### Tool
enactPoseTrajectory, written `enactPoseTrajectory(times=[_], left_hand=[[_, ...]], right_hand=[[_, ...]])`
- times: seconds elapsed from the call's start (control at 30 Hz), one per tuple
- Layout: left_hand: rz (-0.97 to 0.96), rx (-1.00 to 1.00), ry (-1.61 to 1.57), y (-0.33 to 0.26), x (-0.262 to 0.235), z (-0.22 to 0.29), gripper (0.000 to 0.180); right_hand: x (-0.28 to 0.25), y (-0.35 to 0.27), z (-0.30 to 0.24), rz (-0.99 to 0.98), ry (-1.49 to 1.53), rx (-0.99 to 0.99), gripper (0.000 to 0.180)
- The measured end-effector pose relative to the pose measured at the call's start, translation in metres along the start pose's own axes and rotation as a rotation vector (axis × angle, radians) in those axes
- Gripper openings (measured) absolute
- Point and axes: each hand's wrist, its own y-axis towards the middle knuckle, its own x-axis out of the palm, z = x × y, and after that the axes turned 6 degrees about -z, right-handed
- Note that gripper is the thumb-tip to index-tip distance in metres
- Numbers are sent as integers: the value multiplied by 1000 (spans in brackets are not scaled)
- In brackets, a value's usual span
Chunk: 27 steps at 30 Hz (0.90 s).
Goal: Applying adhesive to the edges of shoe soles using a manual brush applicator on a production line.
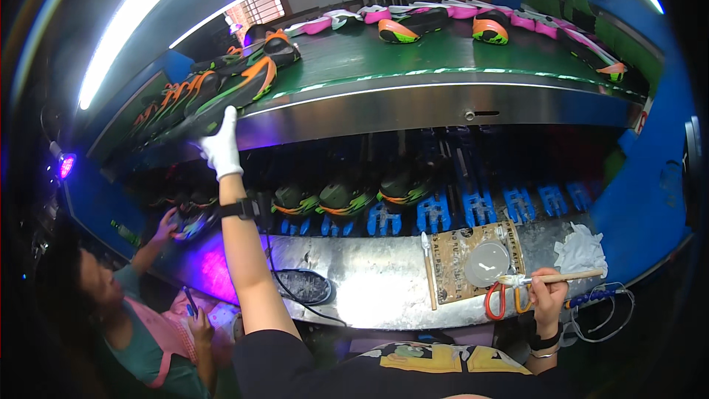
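My left hand (222, 149), in a white glove, is stretched up to the left end of the green conveyor belt. It grips the near end of a black sports shoe (235, 97) with orange and green trim; the thumb shows and the other fingers are partly hidden. At the lower right, my bare right hand (547, 298) is closed round the wooden handle of a brush (572, 276). The brush's pale bristles are at the edge of a round dish of whitish liquid (487, 262). This dish rests on a piece of cardboard (448, 287) on the metal bench (384, 299).
Several black-and-orange shoes (343, 198) sit on a lower rack with blue holders (433, 214). Scissors with red handles (495, 303), another brush (429, 270), a crumpled white cloth (581, 250) and a dark insole-shaped piece (304, 286) lie on the bench. A co-worker (140, 318) sits at left.
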Motion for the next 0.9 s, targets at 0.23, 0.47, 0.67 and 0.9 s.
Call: enactPoseTrajectory(times=[0.23,0.47,0.67,0.9], left_hand=[[29,164,-742,52,19,41,87],[-204,-253,-1036,4,-44,53,19],[-625,-242,-668,-192,-48,-8,8],[-925,-1364,-1100,-319,-51,-46,42]], right_hand=[[8,0,-13,46,-23,-26,8],[4,24,-5,3,-314,-161,8],[11,53,23,-99,-448,-128,6],[12,57,31,-149,-644,-84,7]])
